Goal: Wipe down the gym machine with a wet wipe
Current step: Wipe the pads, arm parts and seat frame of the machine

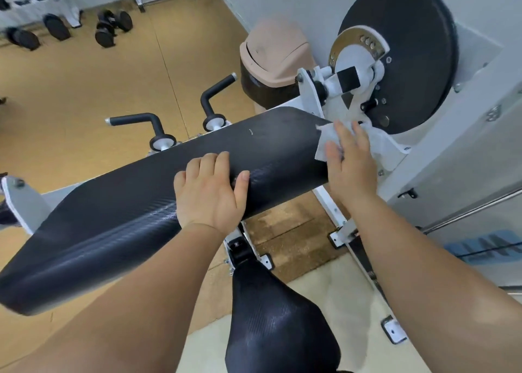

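Observation:
A long black padded arm rest point(141, 203) of a white-framed gym machine runs from lower left to upper right. My left hand point(210, 193) rests on its middle, fingers curved over the top and thumb on the near side. A white wet wipe point(324, 142) lies on the pad's right end. My right hand point(348, 160) presses it flat there with straight fingers. A black seat point(271, 324) sits below the pad.
A large black disc point(409, 47) and white pivot hardware stand just beyond the right hand. Two black handles point(135, 119) point(216, 90) stick up behind the pad. A beige-lidded bin point(275, 56) stands by the wall; dumbbells point(113, 28) lie on the far floor.

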The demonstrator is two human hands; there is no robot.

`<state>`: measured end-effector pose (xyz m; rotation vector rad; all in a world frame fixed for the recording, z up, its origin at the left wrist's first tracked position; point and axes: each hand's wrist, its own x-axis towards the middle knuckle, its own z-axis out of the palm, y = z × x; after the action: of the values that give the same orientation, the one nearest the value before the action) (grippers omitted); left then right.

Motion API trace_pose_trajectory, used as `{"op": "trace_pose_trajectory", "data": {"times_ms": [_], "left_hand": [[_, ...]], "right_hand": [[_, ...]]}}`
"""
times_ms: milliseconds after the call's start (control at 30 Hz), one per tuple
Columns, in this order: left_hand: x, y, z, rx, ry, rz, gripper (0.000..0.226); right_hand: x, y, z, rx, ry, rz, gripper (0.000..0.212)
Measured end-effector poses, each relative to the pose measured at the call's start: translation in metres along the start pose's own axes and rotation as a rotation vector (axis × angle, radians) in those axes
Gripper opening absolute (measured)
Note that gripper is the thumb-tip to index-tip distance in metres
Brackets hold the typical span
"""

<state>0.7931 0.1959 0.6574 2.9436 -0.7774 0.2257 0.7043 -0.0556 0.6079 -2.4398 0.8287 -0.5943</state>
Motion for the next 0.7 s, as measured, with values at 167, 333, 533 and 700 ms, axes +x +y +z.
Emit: {"op": "trace_pose_trajectory", "data": {"times_ms": [167, 333, 533, 700], "left_hand": [[-0.002, -0.004, 0.000, -0.028, 0.015, 0.034, 0.060], [-0.002, -0.006, -0.001, -0.078, 0.006, 0.027, 0.065], [-0.002, -0.006, -0.002, -0.086, 0.001, 0.019, 0.065], [-0.002, -0.003, -0.005, -0.056, -0.009, -0.014, 0.067]], "right_hand": [[-0.029, -0.063, 0.021, -0.217, 0.003, -0.129, 0.056], [-0.065, -0.093, 0.041, -0.318, -0.161, -0.668, 0.053], [-0.011, -0.023, 0.004, -0.356, -0.171, -0.696, 0.059], [0.008, 0.013, -0.005, -0.320, -0.081, -0.734, 0.050]]}}
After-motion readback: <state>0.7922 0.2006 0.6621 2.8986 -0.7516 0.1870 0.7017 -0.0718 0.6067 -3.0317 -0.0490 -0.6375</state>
